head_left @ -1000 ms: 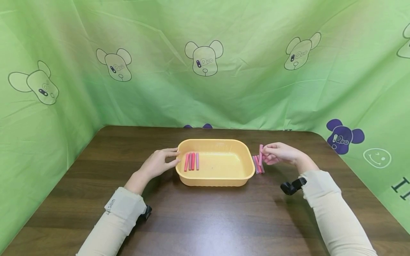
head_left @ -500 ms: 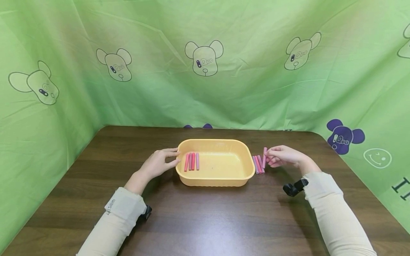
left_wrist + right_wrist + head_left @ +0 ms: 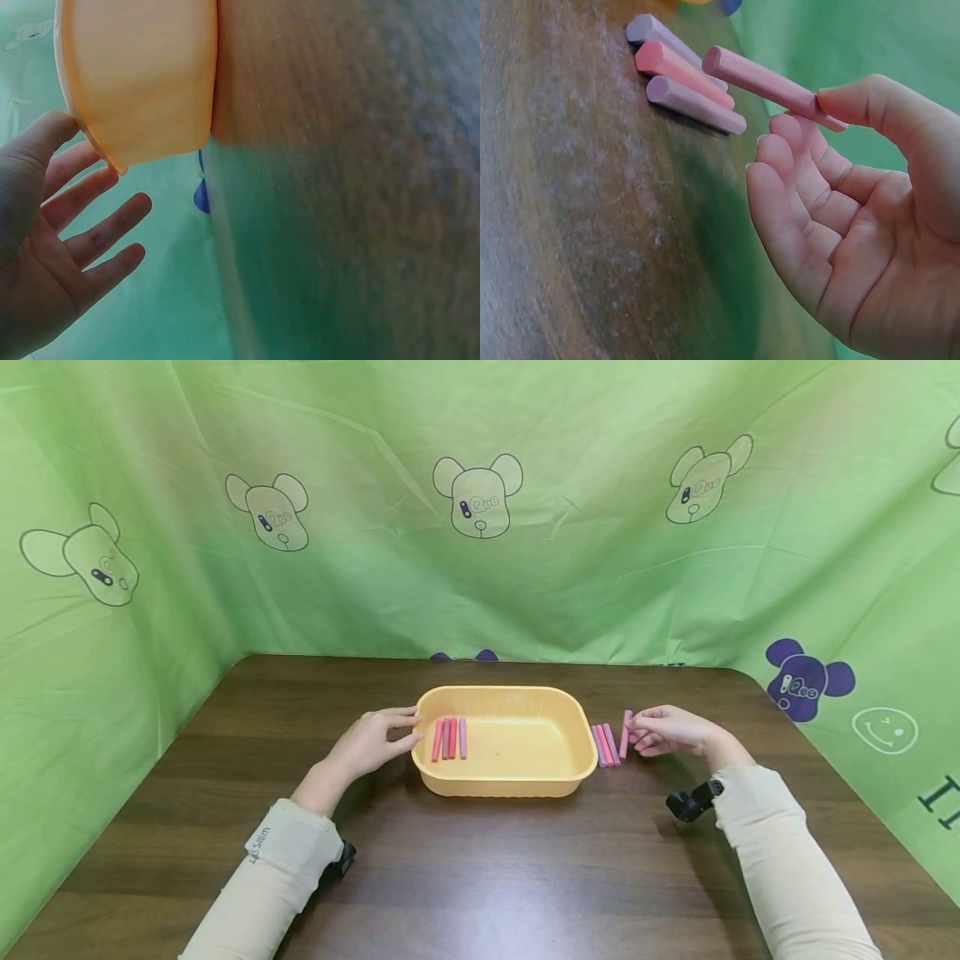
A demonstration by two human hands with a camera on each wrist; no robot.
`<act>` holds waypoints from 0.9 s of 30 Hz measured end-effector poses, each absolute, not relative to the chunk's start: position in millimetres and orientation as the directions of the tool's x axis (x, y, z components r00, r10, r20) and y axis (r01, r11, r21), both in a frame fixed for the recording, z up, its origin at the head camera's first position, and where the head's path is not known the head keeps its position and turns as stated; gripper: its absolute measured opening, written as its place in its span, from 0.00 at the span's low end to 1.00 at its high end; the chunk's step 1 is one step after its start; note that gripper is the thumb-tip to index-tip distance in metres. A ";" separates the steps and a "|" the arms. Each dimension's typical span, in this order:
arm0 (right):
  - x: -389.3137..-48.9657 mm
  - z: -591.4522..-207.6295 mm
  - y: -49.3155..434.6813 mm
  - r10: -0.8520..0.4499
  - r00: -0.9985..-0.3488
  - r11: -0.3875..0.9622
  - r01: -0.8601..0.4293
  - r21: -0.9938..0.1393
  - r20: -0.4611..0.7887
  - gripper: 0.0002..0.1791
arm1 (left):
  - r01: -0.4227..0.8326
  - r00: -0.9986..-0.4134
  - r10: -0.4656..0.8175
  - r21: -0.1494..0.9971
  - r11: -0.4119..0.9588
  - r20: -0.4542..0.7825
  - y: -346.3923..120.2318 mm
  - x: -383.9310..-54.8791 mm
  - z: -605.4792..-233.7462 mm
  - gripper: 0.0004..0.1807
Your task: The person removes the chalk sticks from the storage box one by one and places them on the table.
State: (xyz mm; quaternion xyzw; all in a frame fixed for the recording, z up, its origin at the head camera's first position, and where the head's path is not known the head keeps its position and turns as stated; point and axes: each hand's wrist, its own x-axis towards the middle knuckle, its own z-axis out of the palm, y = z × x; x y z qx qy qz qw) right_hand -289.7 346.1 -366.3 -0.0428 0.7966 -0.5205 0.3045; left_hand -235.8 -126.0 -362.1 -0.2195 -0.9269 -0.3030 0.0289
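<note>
In the head view, a yellow plastic basin [image 3: 504, 787] stands mid-table. My left hand [image 3: 377, 741] rests at its left rim, thumb and fingertips touching it. In the left wrist view those fingers are fairly straight and spread. Several pink and purple chalk sticks [image 3: 452, 739] lie side by side inside, at the left end. Right of the basin, my right hand [image 3: 670, 731] pinches a pink chalk stick [image 3: 757, 79] between thumb and fingers, held just off the table. Three more chalk sticks [image 3: 694, 103] lie in a row between the basin and this hand.
A dark wood-grain table [image 3: 487, 877] carries everything. Green cloth [image 3: 480, 593] with printed bear heads hangs behind it and at both sides. Black cameras [image 3: 693, 802] are strapped at both wrists.
My right hand has moved slightly right and toward me with the pink chalk stick, away from the row of three beside the basin. The left hand stays put.
</note>
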 end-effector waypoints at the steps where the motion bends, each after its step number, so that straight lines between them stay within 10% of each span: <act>1: -289.7 -366.7 345.9 -0.384 -0.811 0.458 0.249 -0.853 -0.443 0.06 | 0.423 -0.903 0.389 0.549 0.721 0.185 -126.0 -235.7 -362.2 0.21; 27: -292.2 -372.5 340.7 -0.315 -0.815 0.612 0.217 -0.761 -0.486 0.18 | 0.416 -0.905 0.389 0.555 0.721 0.173 -126.1 -236.8 -363.3 0.21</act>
